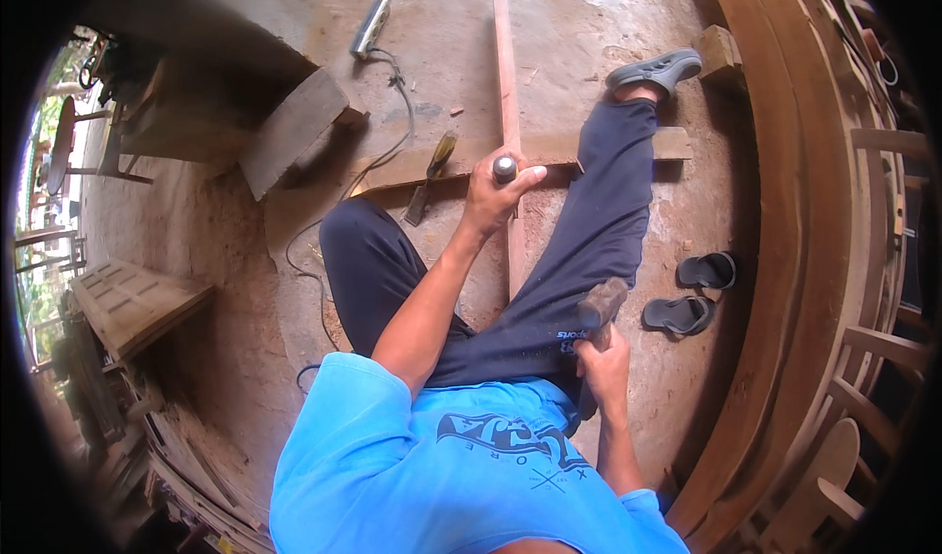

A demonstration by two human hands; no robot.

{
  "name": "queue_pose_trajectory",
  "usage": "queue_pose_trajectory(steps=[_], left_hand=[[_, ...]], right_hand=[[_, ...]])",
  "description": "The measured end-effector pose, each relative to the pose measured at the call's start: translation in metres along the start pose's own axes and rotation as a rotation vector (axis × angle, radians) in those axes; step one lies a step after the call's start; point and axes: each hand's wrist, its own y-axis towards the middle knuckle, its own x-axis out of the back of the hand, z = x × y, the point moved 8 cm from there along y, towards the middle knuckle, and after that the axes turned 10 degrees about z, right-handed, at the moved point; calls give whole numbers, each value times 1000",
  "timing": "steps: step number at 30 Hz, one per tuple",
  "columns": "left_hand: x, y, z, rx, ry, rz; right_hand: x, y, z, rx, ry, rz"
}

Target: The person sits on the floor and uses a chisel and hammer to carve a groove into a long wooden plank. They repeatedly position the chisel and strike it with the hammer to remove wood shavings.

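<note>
Dusty floor (442,63), cable (410,112), sandals (706,271) around wooden strip (505,73)

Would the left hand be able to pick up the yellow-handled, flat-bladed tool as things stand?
Probably not: the left hand is closed around a dark, round-ended handle, though nothing visible blocks the way to the yellow-handled tool.

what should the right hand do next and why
Probably bring the hammer across and tap the chisel: the left hand grips it handle-end up over the wooden strip, while the right hand holds the hammer off to the side.
</note>
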Motion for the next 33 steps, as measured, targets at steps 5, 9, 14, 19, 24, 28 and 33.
queue_pose_trajectory(steps=[5, 9, 14, 19, 24, 28, 33], left_hand=[[-23, 5, -3, -67, 11, 32], [-26, -7, 1, -122, 308, 17], [-22, -18, 17, -147, 169, -27], [-27, -22, 10, -329, 260, -19], [-28, -28, 25, -184, 206, 8], [-22, -8, 17, -124, 164, 13], [1, 40, 5, 24, -54, -66]], right_hand=[[26, 3, 140, 296, -24, -24], [52, -43, 271, 919, 258, 13], [-16, -9, 281, 1064, -347, 1], [-54, 57, 222, 626, -1005, 26], [3, -30, 292, 994, -302, 97], [14, -88, 337, 1254, -62, -80], [12, -63, 312, 1020, 19, -48]])
